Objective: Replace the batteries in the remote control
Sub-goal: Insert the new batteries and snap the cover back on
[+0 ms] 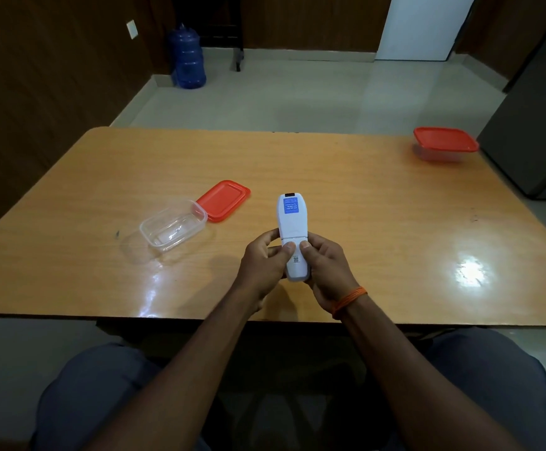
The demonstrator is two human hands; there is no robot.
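The remote control (290, 222) is a white, elongated bar with rounded ends, held back side up above the near middle of the wooden table (362, 206), its long axis running from six o'clock toward twelve. A blue sticker (290, 205) with small white print covers much of its far half, and a small dark window sits at the twelve o'clock tip. A thin seam crosses the body about midway, marking the edge of the battery cover (295, 260), which carries a small square code mark; the cover looks closed. The left hand (262, 266) wraps the remote's lower part from the nine o'clock side, fingers curled round the edge and thumb pressed on the cover just below the seam. The right hand (325, 270) grips it from three o'clock in the same way, its thumb lying beside the left one; an orange thread band (349, 299) circles that wrist. At about ten o'clock from the remote, an open clear plastic box (173, 226) sits on the table, touching a red lid (223, 200) lying flat just beyond it. Far off at two o'clock, near the table's corner, stands a second box with a red lid (445, 144) on.
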